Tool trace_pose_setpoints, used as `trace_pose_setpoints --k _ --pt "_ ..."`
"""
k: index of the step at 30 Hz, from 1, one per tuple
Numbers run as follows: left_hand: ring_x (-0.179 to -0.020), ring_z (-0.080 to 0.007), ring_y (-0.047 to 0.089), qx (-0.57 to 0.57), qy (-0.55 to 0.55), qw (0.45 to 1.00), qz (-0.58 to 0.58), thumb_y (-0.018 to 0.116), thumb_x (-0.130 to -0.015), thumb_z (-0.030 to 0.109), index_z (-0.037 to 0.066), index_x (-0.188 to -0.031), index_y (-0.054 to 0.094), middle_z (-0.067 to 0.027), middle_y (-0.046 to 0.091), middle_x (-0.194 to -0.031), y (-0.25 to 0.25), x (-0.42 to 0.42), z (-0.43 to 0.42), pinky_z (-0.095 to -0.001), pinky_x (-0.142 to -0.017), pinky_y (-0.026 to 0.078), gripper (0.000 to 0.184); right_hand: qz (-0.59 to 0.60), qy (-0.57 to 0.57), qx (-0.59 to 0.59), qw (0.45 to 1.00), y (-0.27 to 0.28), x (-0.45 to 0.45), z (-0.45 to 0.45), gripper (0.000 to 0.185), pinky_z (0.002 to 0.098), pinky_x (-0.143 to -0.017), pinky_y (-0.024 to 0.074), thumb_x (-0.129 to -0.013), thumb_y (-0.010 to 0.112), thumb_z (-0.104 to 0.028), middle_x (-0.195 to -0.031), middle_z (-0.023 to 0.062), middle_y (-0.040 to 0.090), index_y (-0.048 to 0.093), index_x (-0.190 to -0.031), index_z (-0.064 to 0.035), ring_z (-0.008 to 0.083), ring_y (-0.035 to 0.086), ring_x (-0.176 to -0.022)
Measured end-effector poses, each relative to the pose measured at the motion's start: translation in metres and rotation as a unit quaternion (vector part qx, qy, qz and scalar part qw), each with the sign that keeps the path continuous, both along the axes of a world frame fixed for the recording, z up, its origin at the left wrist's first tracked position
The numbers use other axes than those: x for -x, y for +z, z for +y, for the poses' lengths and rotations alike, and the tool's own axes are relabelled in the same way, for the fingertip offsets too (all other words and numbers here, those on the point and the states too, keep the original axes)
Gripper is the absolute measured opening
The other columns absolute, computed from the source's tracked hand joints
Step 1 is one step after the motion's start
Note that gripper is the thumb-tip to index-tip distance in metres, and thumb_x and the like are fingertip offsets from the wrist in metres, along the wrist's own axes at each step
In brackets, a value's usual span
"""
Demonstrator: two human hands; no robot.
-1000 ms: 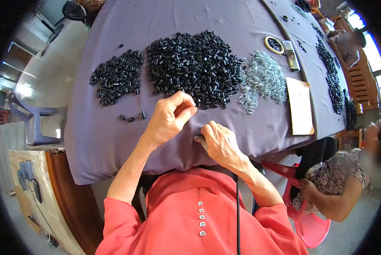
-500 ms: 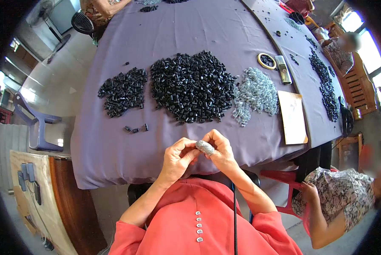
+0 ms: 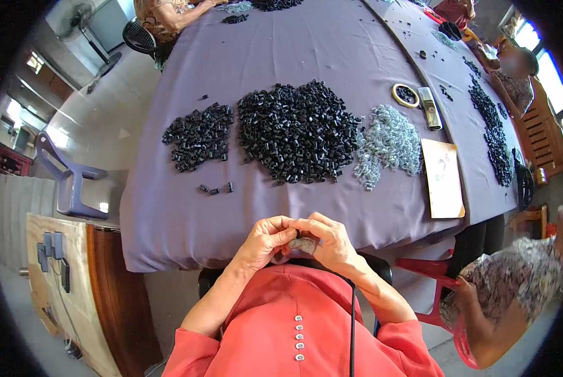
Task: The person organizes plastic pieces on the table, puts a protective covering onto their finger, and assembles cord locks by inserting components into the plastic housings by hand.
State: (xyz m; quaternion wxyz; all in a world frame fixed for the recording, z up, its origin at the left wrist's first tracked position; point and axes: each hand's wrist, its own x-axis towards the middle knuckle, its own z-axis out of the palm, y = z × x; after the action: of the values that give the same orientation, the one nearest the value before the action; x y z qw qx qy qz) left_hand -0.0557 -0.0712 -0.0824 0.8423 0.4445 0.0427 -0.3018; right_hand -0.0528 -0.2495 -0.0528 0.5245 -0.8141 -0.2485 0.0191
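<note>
Small grey piece (image 3: 303,245) is held between left hand (image 3: 265,244) and right hand (image 3: 327,242), just off the near edge of the cloth-covered counter (image 3: 187,242). Fingers of both hands are pressed together at the tips; what is pinched there can't be told.
</note>
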Motion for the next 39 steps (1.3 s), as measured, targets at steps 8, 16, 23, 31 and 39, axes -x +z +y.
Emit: trace_pose_setpoints --k 8,16,23,31,39 --pt "-0.054 -0.0057 0.052 -0.030 -0.060 0.997 0.035 0.059 -0.087 0.017 0.004 -0.091 0.060 0.0001 0.057 -0.069 0.013 -0.003 0.002 -0.0183 -0.046 0.041 0.013 -0.022 0.005 -0.009 1.000 -0.007 -0.002 -0.001 0.028 0.0338 -0.060 0.0472 -0.071 0.065 -0.002 -0.078 0.0097 0.052 0.059 -0.098 -0.0040 0.0268 0.056 -0.069" --pt "-0.054 -0.0064 0.049 -0.060 -0.050 0.997 0.019 0.058 -0.086 0.017 0.006 -0.088 0.060 0.0007 0.054 -0.065 0.010 -0.001 0.001 -0.0188 -0.048 0.039 0.011 -0.094 0.027 0.008 0.995 -0.013 -0.007 0.002 0.031 0.0364 -0.060 0.0471 -0.068 0.064 0.000 -0.078 0.0107 0.052 0.058 -0.098 -0.0035 0.0295 0.055 -0.069" --pt "-0.053 -0.0075 0.051 -0.074 -0.034 0.997 0.006 0.059 -0.084 0.015 0.006 -0.087 0.060 -0.0003 0.056 -0.066 0.010 -0.003 0.003 -0.0192 -0.047 0.040 0.010 -0.071 0.021 0.014 0.997 -0.010 -0.006 0.006 0.032 0.0362 -0.063 0.0482 -0.068 0.066 -0.002 -0.080 0.0104 0.053 0.058 -0.099 -0.0043 0.0292 0.057 -0.073" --pt "-0.053 -0.0090 0.057 -0.168 -0.012 0.986 -0.014 0.060 -0.084 0.016 0.004 -0.089 0.056 -0.0027 0.059 -0.070 0.029 -0.011 0.029 -0.0199 -0.044 0.043 0.014 0.007 0.022 0.021 1.000 -0.008 -0.012 0.009 0.037 0.0342 -0.062 0.0476 -0.072 0.069 -0.009 -0.077 0.0094 0.054 0.056 -0.106 -0.0048 0.0256 0.057 -0.070" --pt "-0.054 -0.0027 0.046 -0.568 0.201 0.762 -0.238 0.066 -0.077 0.006 0.002 -0.080 0.055 0.0025 0.052 -0.061 0.035 -0.035 0.103 -0.0201 -0.049 0.038 0.012 0.044 -0.101 0.005 0.994 -0.021 -0.028 -0.011 0.017 0.0278 -0.059 0.0457 -0.075 0.064 0.000 -0.076 0.0093 0.060 0.062 -0.091 -0.0031 0.0199 0.058 -0.065"
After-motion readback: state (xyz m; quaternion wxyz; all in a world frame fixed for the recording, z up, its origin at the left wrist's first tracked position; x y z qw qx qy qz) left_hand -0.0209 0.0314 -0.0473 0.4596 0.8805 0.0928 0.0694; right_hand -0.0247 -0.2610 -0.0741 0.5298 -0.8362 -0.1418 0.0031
